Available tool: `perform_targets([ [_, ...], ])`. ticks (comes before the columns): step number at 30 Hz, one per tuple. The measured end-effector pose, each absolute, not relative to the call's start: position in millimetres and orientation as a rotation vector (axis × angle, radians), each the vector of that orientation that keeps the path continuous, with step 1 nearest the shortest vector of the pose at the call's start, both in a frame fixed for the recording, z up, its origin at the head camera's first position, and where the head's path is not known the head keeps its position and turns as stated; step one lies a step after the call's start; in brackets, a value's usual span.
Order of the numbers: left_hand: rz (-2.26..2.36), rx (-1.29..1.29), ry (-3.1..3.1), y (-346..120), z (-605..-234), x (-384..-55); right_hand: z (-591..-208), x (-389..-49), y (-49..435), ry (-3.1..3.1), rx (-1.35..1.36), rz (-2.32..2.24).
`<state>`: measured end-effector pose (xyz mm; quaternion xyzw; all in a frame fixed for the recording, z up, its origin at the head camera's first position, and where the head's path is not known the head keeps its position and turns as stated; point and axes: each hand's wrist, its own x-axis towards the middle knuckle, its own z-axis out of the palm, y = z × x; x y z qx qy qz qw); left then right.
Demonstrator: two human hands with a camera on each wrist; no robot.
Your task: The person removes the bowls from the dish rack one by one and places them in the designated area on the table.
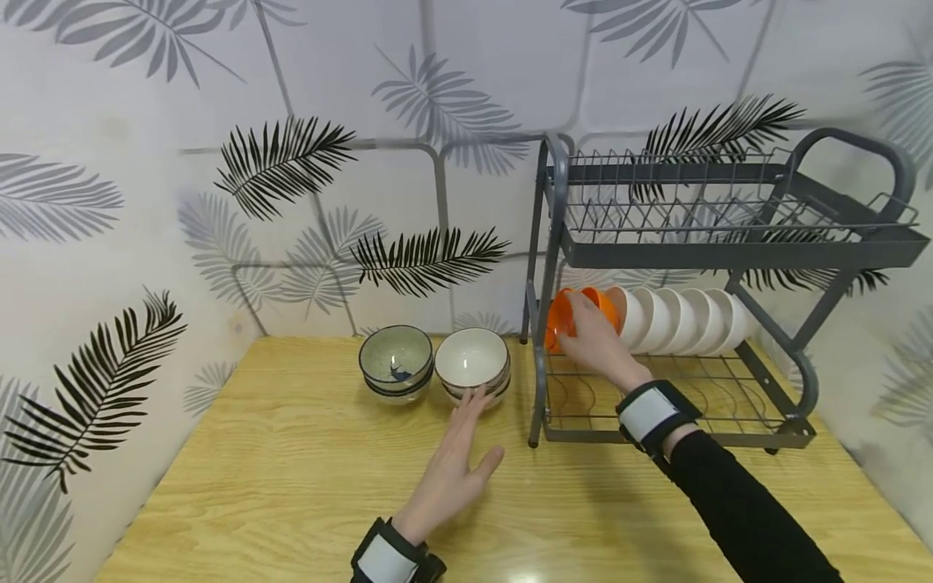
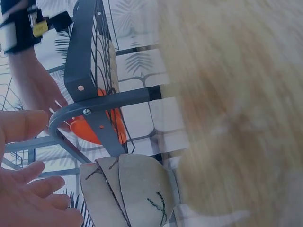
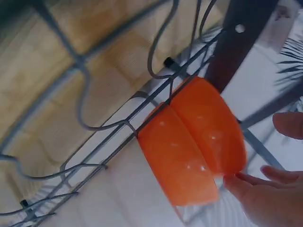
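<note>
Two orange bowls (image 1: 560,317) stand on edge at the left end of the rack's lower tier. My right hand (image 1: 594,340) reaches in there. In the right wrist view its fingertips (image 3: 234,183) touch the rim of the nearer orange bowl (image 3: 208,125), while the thumb (image 3: 289,125) is apart from it. My left hand (image 1: 452,470) is over the table with straight fingers and the thumb spread, holding nothing. Its fingertips are at the front of a stack of white bowls (image 1: 472,359); whether they touch cannot be told. Beside that stack is one of greenish patterned bowls (image 1: 396,356).
The dark two-tier dish rack (image 1: 729,257) stands at the right of the wooden table (image 1: 291,478). Several white bowls (image 1: 681,320) stand on edge in its lower tier, right of the orange ones. A leaf-patterned wall (image 1: 328,73) runs behind.
</note>
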<state>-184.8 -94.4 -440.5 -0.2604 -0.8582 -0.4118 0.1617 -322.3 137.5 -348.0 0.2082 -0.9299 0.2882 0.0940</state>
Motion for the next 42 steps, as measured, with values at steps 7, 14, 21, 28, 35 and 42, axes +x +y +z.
perform_targets([
  [7,-1.217,-0.750,-2.441,-95,-437,-185,-345,-352,127,-2.882,0.596,0.591],
  [14,-1.247,-0.783,-2.436,-94,-437,-184,-334,-359,126,-3.057,0.533,0.525],
  [21,-1.221,-0.769,-2.434,-94,-434,-183,-336,-362,126,-3.028,0.474,0.548],
  [28,-1.229,-0.767,-2.442,-96,-434,-183,-348,-367,125,-2.743,0.438,0.557],
  [35,-1.231,-0.755,-2.441,-99,-432,-184,-344,-368,118,-2.523,0.473,0.630],
  [42,-1.236,-0.746,-2.452,-103,-429,-183,-335,-355,114,-2.429,0.476,0.785],
])
